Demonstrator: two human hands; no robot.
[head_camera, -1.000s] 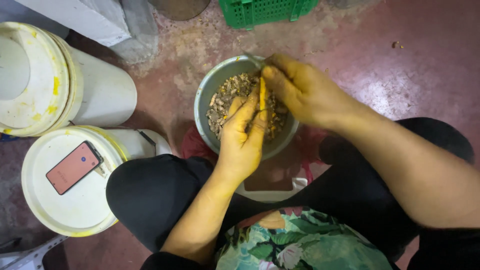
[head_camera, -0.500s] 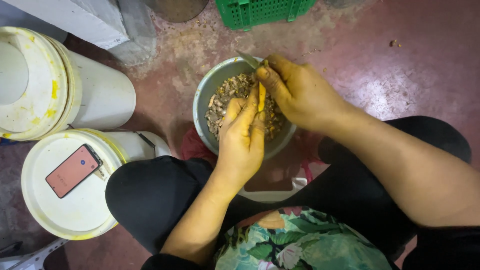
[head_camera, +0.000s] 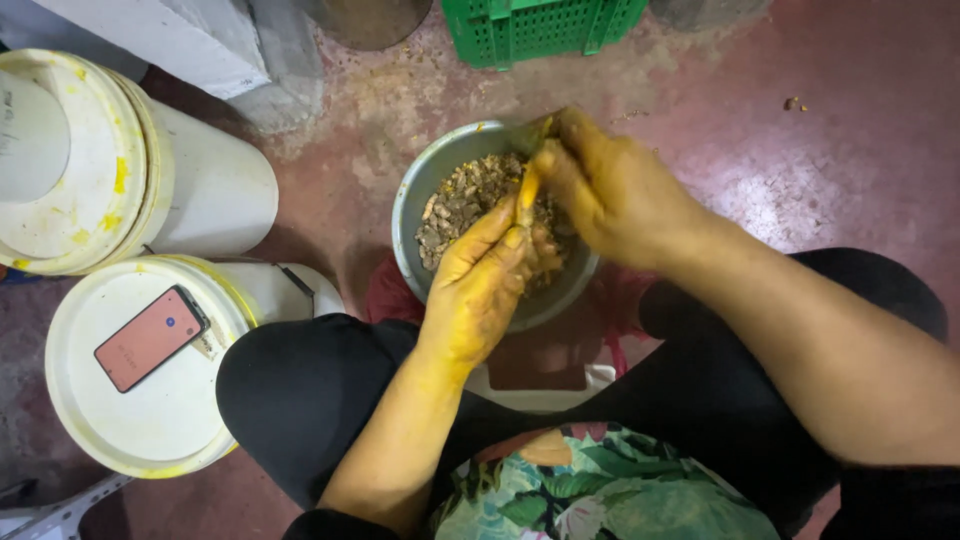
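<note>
Left hand, stained yellow, curled with fingers bent together around a slim yellow-orange root piece, gripping its lower end over the bowl. Right hand, also yellow, closed with fingers folded down; clasped on a small knife, only the grey blade showing past the fingertips at the far end of the root piece. Both hands close together, fingertips nearly meeting, the root piece standing roughly upright between them.

Directly beneath, a grey metal bowl on the floor, part filled with brownish peelings and scraps; right side of the bowl hidden by the right hand. Root piece above the middle of the bowl, far of the left palm and left of the right knuckles.

Left of the bowl, two white buckets with yellow smears: far bucket lying with its lid toward the left; near bucket with lid on, carrying a phone in a salmon-pink case, flat on the lid. At the far edge, a green plastic crate, contents not visible. Reddish-brown floor all around, dusted pale near the far side of the bowl. Near side: black trousers on both knees either side of the bowl, and a floral garment at the near edge.
</note>
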